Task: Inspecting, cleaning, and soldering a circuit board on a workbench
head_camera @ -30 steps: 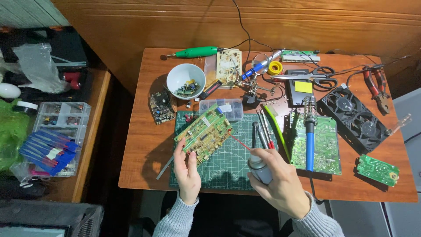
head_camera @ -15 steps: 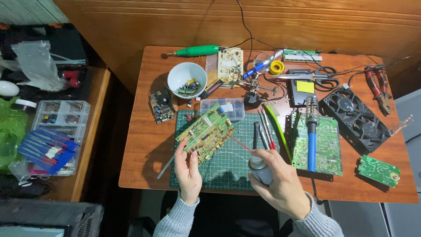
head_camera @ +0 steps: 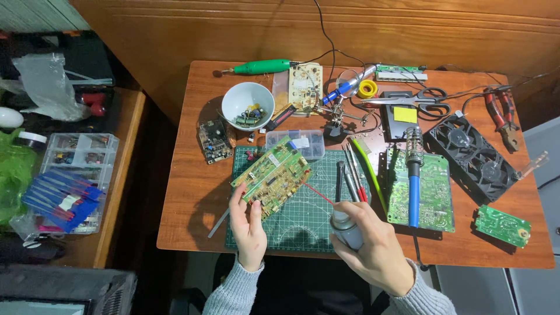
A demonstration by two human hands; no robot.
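My left hand point(head_camera: 248, 226) grips the near corner of a green circuit board point(head_camera: 272, 177) and holds it tilted above the green cutting mat point(head_camera: 303, 219). In my right hand point(head_camera: 376, 251) is a grey spray can point(head_camera: 345, 227). A thin red straw point(head_camera: 318, 193) runs from the can's nozzle up to the board's right edge. Both hands are at the table's near edge, in grey knit sleeves.
On the wooden table point(head_camera: 192, 175): a white bowl of parts point(head_camera: 249, 105), a clear parts box point(head_camera: 303, 143), a blue soldering iron point(head_camera: 413, 186) on a green board point(head_camera: 421, 192), black fans point(head_camera: 471, 154), scissors point(head_camera: 420, 100), red pliers point(head_camera: 503, 114), a green rotary tool point(head_camera: 261, 67). A side table point(head_camera: 64, 175) stands left.
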